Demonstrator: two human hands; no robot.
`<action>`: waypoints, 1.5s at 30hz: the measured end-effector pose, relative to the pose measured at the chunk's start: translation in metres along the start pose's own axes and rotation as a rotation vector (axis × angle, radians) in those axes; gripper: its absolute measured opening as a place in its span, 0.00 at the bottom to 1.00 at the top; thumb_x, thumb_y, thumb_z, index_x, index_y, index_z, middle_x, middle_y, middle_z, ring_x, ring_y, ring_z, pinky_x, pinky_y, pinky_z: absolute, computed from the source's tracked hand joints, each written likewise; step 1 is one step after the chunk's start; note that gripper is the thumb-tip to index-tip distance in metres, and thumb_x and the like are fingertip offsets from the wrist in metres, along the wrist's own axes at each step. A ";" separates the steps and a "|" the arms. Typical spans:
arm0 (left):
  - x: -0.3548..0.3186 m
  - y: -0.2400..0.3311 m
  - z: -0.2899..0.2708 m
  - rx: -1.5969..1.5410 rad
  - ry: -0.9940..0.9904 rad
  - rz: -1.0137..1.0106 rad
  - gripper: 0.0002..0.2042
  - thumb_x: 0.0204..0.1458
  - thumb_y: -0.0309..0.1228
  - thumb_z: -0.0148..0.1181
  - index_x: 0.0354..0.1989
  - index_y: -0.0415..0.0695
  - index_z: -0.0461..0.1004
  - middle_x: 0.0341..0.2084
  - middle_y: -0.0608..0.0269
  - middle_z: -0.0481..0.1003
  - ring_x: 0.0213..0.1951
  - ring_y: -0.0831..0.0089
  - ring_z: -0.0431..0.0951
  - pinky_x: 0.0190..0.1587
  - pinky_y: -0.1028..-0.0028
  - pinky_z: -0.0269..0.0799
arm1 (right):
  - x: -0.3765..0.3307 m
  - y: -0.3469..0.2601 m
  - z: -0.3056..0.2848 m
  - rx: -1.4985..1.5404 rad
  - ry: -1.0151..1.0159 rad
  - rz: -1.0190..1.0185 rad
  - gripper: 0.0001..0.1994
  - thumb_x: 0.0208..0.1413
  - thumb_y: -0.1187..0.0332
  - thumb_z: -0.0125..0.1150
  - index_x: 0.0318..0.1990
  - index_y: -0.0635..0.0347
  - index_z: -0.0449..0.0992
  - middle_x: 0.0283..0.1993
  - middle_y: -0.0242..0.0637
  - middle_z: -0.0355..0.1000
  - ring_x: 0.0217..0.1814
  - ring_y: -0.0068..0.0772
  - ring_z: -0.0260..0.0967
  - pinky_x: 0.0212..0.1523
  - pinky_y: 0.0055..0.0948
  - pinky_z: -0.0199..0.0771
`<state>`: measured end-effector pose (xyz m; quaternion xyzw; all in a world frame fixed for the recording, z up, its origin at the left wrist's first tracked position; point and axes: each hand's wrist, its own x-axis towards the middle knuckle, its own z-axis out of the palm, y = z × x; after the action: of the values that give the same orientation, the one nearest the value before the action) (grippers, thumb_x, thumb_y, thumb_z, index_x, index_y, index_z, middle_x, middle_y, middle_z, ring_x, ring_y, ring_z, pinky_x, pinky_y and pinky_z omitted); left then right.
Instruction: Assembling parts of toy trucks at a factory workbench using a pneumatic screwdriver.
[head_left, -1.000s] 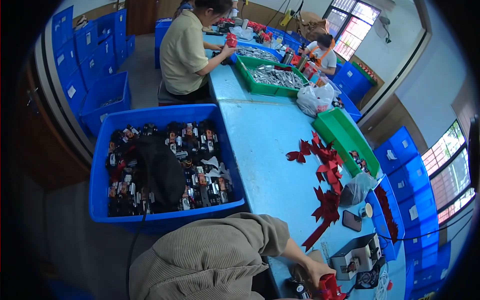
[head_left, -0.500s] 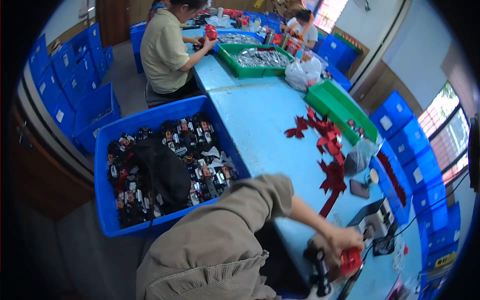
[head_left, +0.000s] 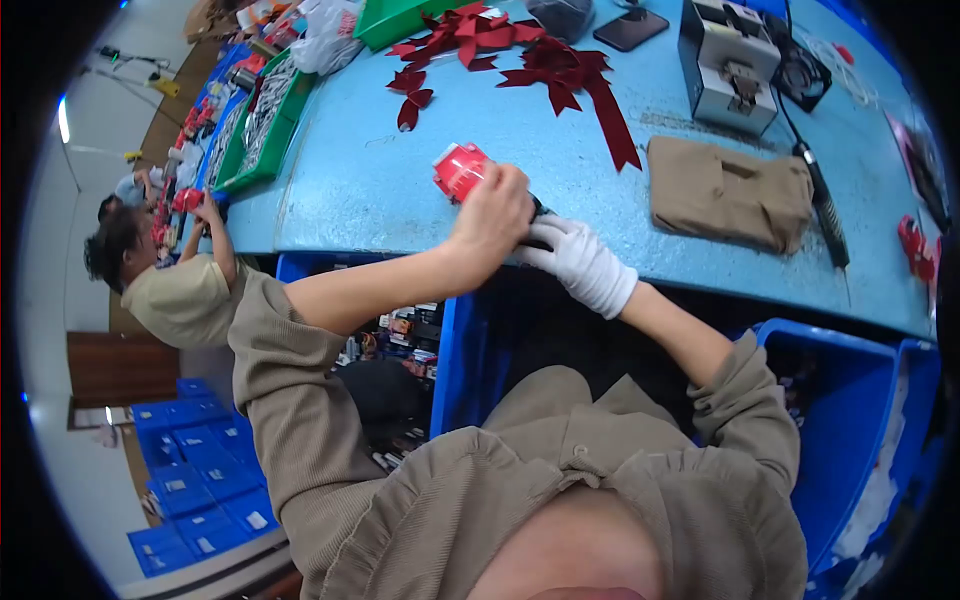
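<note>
Just above the table's near edge, my bare left hand [head_left: 492, 222] is closed around a red-and-black handheld device [head_left: 462, 172]. Its glossy red part, with a pale strip at the end, sticks out beyond my fingers to the upper left. My right hand [head_left: 585, 268], in a white glove, grips the device's black end from the other side. Most of that black end is hidden by my fingers, so the device's exact kind does not show. To the right of my hands lies a folded brown cloth [head_left: 720, 195].
Dark red ribbon bows [head_left: 560, 75] lie farther back, near a phone [head_left: 630, 30]. A white boxy machine [head_left: 728, 70], a small fan [head_left: 803, 75] and a black pen-shaped tool [head_left: 825, 205] stand right. Blue bins [head_left: 840, 400] flank my lap. A co-worker [head_left: 185, 270] sits left.
My view has swung right and down. Earlier, the red part was in my left hand beside a black piece near the gloved right hand; now both hands meet on the device in front of me.
</note>
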<state>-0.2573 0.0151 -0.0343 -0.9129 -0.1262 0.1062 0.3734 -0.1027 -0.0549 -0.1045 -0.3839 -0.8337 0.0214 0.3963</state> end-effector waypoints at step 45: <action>0.116 -0.092 0.106 -1.326 -0.129 -0.680 0.18 0.49 0.39 0.60 0.41 0.38 0.70 0.27 0.59 0.76 0.30 0.73 0.77 0.30 0.75 0.72 | -0.555 -0.133 -0.009 -0.115 -0.071 2.237 0.17 0.45 0.60 0.59 0.40 0.62 0.75 0.35 0.50 0.74 0.38 0.44 0.72 0.40 0.35 0.70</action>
<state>-0.1920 0.1838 -0.0550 -0.8492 -0.4605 -0.0603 -0.2512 0.0378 -0.5158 -0.4107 -0.9341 -0.0298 0.3378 0.1117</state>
